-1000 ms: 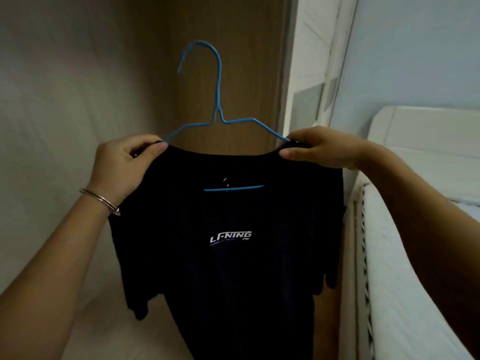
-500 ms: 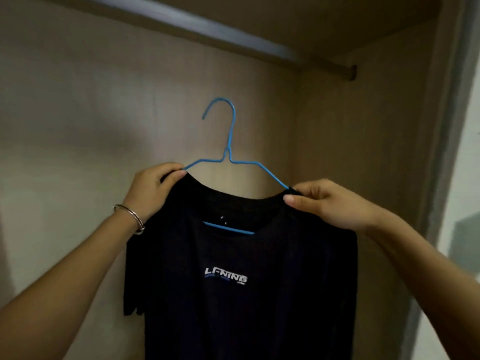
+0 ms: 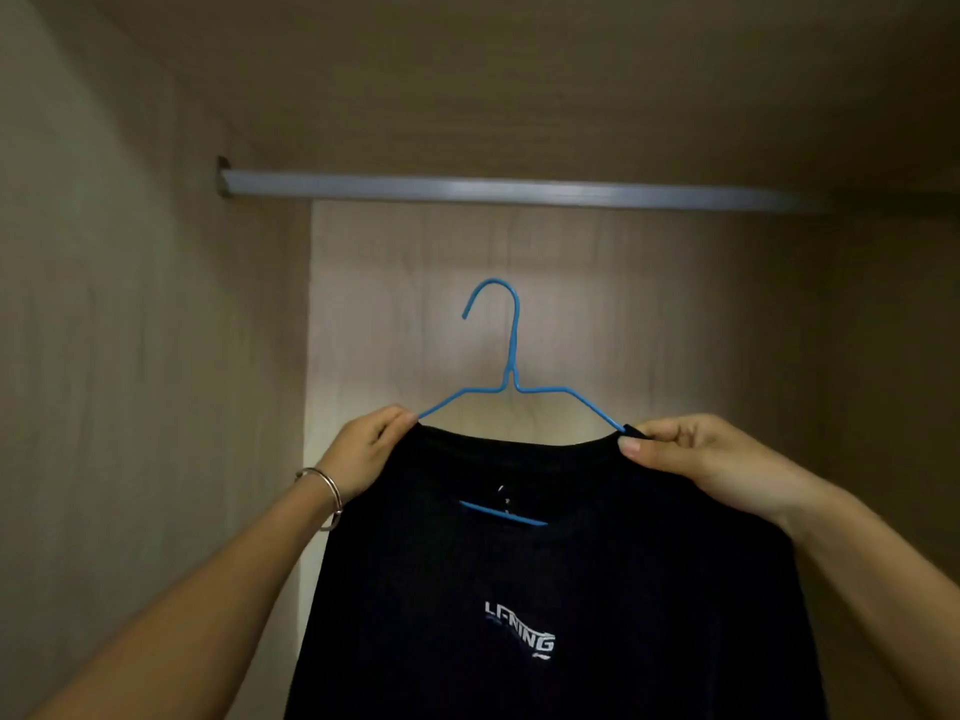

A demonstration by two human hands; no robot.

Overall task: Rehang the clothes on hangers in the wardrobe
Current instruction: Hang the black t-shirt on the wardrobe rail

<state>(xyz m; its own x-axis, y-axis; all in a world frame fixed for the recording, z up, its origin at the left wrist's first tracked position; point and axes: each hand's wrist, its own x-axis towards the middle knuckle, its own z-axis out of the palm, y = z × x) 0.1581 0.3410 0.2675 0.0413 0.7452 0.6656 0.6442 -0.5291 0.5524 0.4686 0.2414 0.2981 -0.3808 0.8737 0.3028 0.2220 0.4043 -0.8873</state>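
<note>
A black T-shirt [image 3: 545,579] with a white logo on the chest hangs on a blue wire hanger [image 3: 511,356]. The hanger's hook points up and stays below the metal wardrobe rail [image 3: 519,192], apart from it. My left hand [image 3: 366,452], with a bangle on the wrist, grips the shirt's left shoulder over the hanger's end. The right shoulder is pinched by my right hand [image 3: 691,454] between thumb and fingers. The hanger's bottom bar shows through the neck opening.
The wardrobe's wooden back panel [image 3: 597,314] is straight ahead, its left wall [image 3: 130,356] and right wall [image 3: 893,356] on either side, and a top board above the rail. No other garments hang on the visible rail.
The view swung from beside the bed into the wardrobe. Both hands raised the shirt and hanger toward the rail, which now runs level across the view.
</note>
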